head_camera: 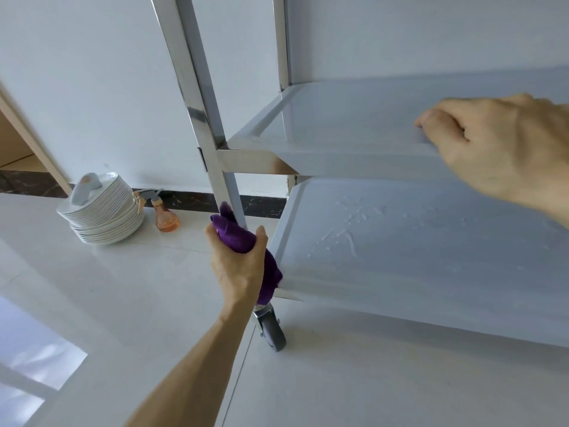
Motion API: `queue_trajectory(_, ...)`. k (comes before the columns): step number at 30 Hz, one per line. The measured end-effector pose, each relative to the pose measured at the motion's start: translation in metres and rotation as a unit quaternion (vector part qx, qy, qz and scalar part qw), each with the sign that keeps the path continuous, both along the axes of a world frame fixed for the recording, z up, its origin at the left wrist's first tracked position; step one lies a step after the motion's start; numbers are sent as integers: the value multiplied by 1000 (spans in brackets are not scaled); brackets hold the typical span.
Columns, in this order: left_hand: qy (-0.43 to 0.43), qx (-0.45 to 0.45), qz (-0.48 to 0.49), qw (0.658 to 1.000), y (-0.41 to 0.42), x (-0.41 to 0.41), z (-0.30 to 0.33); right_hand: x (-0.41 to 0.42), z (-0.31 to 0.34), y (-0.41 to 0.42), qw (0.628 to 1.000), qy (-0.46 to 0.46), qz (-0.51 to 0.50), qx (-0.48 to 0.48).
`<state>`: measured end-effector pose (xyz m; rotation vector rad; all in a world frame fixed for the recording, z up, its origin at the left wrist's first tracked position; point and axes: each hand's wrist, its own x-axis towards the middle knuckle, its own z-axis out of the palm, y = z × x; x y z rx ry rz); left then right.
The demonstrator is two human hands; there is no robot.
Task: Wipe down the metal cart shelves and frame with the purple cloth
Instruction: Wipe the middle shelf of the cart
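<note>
- Left hand (238,260) gripped the bunched purple cloth (246,245), wrapped around the near upright post of the stainless steel cart frame (200,118), low down, just above the grey caster wheel (272,334).
- Right hand (505,146) held the front rim of the middle metal shelf (338,124), thumb on top, fingers curled under out of sight; judged to be steadying the cart.
- Lower metal shelf (415,257) showed wet streaks and droplets, so likely not yet wiped dry.
- Risk: the cart stood on wheels; a hard stroke along the post could roll it if the right hand's grip slackened.
- Risk: the stack of white plates (104,211) and the orange spray bottle (164,217) sat on the floor near the post; a rolling cart or a swinging elbow could knock them.
- Left arm reached forward and down, wrist bent up; right arm came in from the right edge.
</note>
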<state>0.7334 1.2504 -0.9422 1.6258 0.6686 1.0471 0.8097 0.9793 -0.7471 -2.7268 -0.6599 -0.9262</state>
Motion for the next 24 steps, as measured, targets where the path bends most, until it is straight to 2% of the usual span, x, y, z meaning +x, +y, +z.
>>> queue_trajectory(3, -27, 47, -12, 998, 7, 3, 30, -2, 0, -3, 1000, -15, 6, -15)
queue_trajectory(6, -88, 110, 33, 989, 15, 14, 80, -1, 0, -4, 1000, -9, 7, -18)
queue_trajectory(9, -93, 134, 59, 985, 14, 17, 98, 0, -2, -3, 1000, -11, 12, -13)
queue_trajectory(16, -29, 81, -18, 996, 8, 1, 27, -1, -1, -3, 1000, -24, 14, -11)
queue_trajectory(20, 73, 45, -90, 992, 12, -16, 0, -2, -1, -3, 1000, -20, 16, -12)
queue_trajectory(24, 159, 90, -137, 974, 22, -25, 6, -5, -4, -4, 999, -41, 31, -3)
